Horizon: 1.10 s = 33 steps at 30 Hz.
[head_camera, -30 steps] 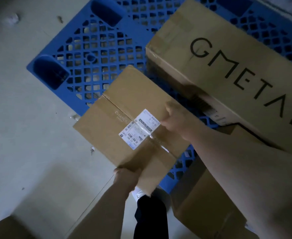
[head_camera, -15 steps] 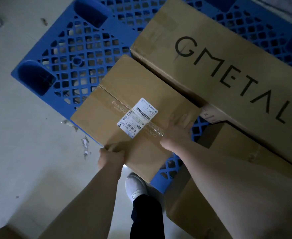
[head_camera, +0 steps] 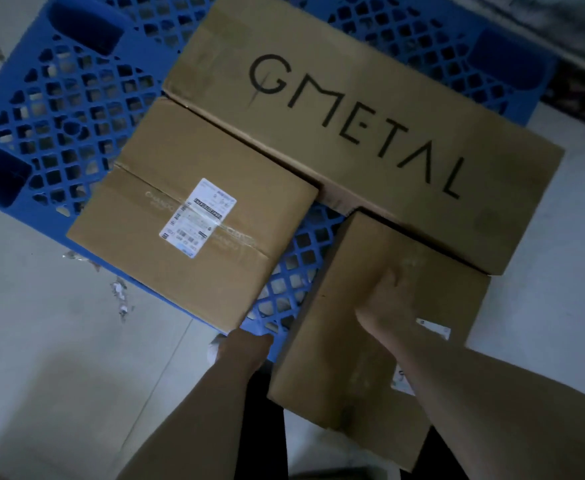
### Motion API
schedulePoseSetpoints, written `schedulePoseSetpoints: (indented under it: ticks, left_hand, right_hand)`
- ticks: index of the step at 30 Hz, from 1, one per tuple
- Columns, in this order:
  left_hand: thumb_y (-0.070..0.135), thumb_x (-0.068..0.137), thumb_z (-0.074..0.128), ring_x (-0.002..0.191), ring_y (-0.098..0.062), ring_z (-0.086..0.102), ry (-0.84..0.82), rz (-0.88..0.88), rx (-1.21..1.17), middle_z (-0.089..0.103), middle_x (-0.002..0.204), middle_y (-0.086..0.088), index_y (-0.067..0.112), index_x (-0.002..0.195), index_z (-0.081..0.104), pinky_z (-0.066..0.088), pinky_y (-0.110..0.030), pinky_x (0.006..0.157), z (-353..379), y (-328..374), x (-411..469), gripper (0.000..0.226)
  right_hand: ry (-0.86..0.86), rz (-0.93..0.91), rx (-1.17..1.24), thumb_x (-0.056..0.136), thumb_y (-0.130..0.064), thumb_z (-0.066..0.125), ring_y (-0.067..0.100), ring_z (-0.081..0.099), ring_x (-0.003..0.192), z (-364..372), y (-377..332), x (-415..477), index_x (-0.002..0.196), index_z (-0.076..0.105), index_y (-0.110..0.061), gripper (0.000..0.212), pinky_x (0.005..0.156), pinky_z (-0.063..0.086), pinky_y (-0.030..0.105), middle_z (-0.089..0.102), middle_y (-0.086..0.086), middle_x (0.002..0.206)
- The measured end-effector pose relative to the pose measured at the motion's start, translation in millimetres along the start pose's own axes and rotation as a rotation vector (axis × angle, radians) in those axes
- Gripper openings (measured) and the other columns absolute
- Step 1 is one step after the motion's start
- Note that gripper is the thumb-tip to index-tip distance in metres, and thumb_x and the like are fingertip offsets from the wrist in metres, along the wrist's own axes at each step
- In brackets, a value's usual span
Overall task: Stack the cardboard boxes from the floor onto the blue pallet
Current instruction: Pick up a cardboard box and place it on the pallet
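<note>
Position: the labelled box (head_camera: pixel 194 220) lies flat on the blue pallet (head_camera: pixel 76 109), along its near edge and against the long "GMETAL" box (head_camera: pixel 353 116). A third box (head_camera: pixel 339 348) lies askew at the pallet's near right corner, its far end close to the long box and its near end projecting beyond the pallet edge over the floor (head_camera: pixel 59 341).

Hands: the left hand (head_camera: pixel 246 346) is at the near corner of the labelled box; whether its fingers grip cannot be told. The right hand (head_camera: pixel 386 299) rests on the third box, fingers apparently laid flat, nothing clasped.

Risks: if released as it lies, the third box is judged liable to tip off the edge. Pushed inward crookedly, it may jam against the long box or nudge the labelled box over the near edge.
</note>
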<state>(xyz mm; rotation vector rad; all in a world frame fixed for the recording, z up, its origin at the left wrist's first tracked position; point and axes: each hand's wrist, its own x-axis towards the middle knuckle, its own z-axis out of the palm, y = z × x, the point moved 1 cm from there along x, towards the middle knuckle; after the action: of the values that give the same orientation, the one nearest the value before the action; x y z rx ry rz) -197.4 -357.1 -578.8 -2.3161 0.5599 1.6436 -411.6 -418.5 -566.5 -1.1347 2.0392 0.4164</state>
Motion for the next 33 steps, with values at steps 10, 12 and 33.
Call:
schedulePoseSetpoints:
  ticks: [10, 12, 33]
  left_hand:
    - [0.040, 0.090, 0.063, 0.131, -0.034, 0.045, 0.185, 0.205, 0.133, 0.045, 0.144, -0.015, 0.010, 0.148, 0.028, 0.038, -0.037, 0.101, 105, 38, -10, 0.074]
    - [0.042, 0.090, 0.062, 0.126, -0.034, 0.048, 0.223, 0.132, 0.119, 0.049, 0.139, -0.014, 0.010, 0.144, 0.033, 0.041, -0.038, 0.097, 117, 25, -20, 0.069]
    - [0.025, 0.083, 0.069, 0.096, -0.031, 0.055, 0.218, -0.231, -0.875, 0.052, 0.110, -0.005, 0.027, 0.138, 0.029, 0.050, -0.050, 0.094, 216, 0, -61, 0.068]
  right_hand:
    - [-0.217, 0.322, 0.307, 0.084, -0.013, 0.069, 0.024, 0.063, 0.091, -16, 163, 27, 0.143, 0.028, 0.008, 0.075, 0.063, 0.051, 0.030, 0.053, 0.021, 0.134]
    - [-0.304, 0.238, 0.370, 0.083, -0.006, 0.064, 0.016, 0.061, 0.065, -13, 180, 31, 0.109, 0.066, 0.002, 0.028, 0.053, 0.046, 0.024, 0.071, 0.014, 0.099]
    - [-0.006, -0.160, 0.032, 0.086, -0.016, 0.055, 0.032, 0.027, 0.141, -70, 107, 61, 0.152, 0.014, -0.008, 0.079, 0.111, 0.032, 0.053, 0.022, 0.012, 0.156]
